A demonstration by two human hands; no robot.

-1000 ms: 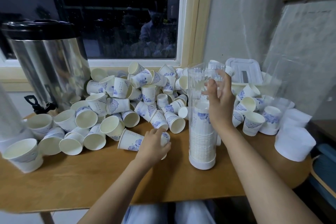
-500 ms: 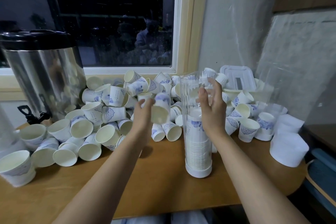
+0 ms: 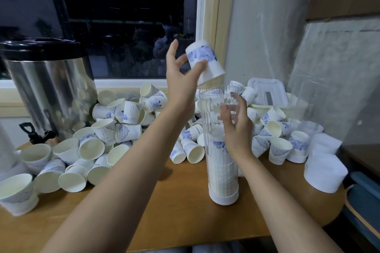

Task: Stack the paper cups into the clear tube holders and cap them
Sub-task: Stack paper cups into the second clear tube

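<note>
A clear tube holder (image 3: 216,109) stands upright on the wooden table (image 3: 174,211), its white base (image 3: 223,197) near the front. A stack of nested cups (image 3: 222,174) fills its lower half. My right hand (image 3: 236,127) grips the tube's right side near the top. My left hand (image 3: 181,80) holds one white paper cup (image 3: 205,61) with a blue print, upside down and tilted, just above the tube's open mouth. A big pile of loose paper cups (image 3: 115,129) lies behind and to the left.
A steel drinks urn (image 3: 49,86) with a black tap stands at the back left. More cups (image 3: 279,146) and white caps (image 3: 324,170) sit at the right, with a clear lidded box (image 3: 267,90) behind. A dark window is at the back.
My left hand has picked a cup off the table, lifted it up and to the right, and now holds it over the tube's mouth. My right hand has stayed on the tube.
</note>
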